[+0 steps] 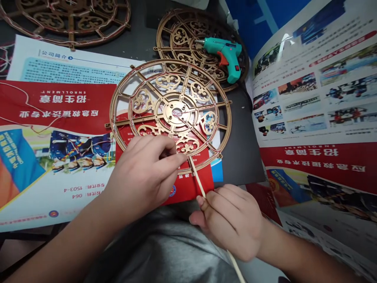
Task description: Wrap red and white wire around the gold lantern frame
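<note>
A gold openwork wheel [176, 96], with scroll ornaments between its spokes and thin reddish wires along its rings, lies before me on red and white leaflets. My left hand [147, 169] is closed over its near rim, the index fingertip beside the tip of a thin wooden stick. What lies beneath the curled fingers is hidden. The pale wooden stick [198, 177] is gripped in my right hand [232, 218]; its tip touches the wheel's near rim and its other end sticks out below the hand.
A teal hot glue gun [226, 55] lies on more gold wheels [173, 23] at the back. Another wired wheel [70, 29] is at the upper left. Printed brochures [59, 157] spread on the left, and a glossy printed sheet [300, 137] rises on the right. Loose wire [28, 104] crosses the left brochure.
</note>
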Available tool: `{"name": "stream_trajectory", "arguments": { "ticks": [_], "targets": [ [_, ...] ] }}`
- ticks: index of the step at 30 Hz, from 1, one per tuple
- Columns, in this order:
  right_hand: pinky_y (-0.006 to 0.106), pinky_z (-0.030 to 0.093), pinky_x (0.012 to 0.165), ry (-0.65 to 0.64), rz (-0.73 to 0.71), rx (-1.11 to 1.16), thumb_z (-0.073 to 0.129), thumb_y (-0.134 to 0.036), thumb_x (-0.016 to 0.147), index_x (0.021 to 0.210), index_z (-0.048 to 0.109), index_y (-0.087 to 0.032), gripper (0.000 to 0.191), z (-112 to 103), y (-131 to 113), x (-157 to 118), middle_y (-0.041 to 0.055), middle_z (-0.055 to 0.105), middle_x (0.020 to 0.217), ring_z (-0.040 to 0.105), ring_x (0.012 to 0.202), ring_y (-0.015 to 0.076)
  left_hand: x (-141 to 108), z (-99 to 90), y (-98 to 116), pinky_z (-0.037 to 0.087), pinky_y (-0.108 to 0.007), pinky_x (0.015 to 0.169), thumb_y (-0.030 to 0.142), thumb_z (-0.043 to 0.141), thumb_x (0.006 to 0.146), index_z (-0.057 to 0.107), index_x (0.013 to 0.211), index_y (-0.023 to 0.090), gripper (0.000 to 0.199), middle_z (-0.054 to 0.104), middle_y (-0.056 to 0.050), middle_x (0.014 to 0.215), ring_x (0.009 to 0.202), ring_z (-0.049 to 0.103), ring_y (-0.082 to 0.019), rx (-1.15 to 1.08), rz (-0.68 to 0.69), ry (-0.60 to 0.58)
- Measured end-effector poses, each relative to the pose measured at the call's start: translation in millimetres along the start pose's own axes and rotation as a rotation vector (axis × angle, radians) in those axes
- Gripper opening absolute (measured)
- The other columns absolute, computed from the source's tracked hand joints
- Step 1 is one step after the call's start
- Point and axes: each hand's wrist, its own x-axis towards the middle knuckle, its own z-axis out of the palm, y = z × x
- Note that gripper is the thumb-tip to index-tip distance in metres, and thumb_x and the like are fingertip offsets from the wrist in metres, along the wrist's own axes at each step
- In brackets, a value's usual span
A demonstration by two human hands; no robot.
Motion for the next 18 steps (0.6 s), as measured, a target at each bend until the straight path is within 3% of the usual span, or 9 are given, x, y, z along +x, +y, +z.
{"name": "stream_trajectory", "arguments": {
  "ticks": [10, 18],
  "targets": [
    [0.036, 0.049, 0.062, -0.036, 0.032, 0.028, 0.078, -0.02, 0.09, 0.094, 0.066, -0.012, 0.015, -1, 2, -3, 0.0056, 0.07, 0.079, 0.059, 0.07, 0.0183, 2, 3.3, -2, 0.049, -0.047, 0.077, 0.008, 0.063, 0.093, 0.082, 0.102, 0.015, 0.023, 0.071, -0.014, 0.102, 0.091, 0.065, -0.03, 0.004, 0.006, -0.013],
    [0.032, 0.044, 0.055, -0.017, 0.143, 0.082, 0.055, -0.023, 0.107, 0.095, 0.061, -0.013, 0.017, -9, 3, 9, 0.0086, 0.069, 0.074, 0.054, 0.063, 0.0167, -1, 4.3, -1, 0.049, -0.047, 0.078, 0.006, 0.06, 0.092, 0.083, 0.103, 0.019, 0.028, 0.07, -0.012, 0.103, 0.092, 0.065, -0.03, 0.076, 0.019, -0.05]
  ]
}}
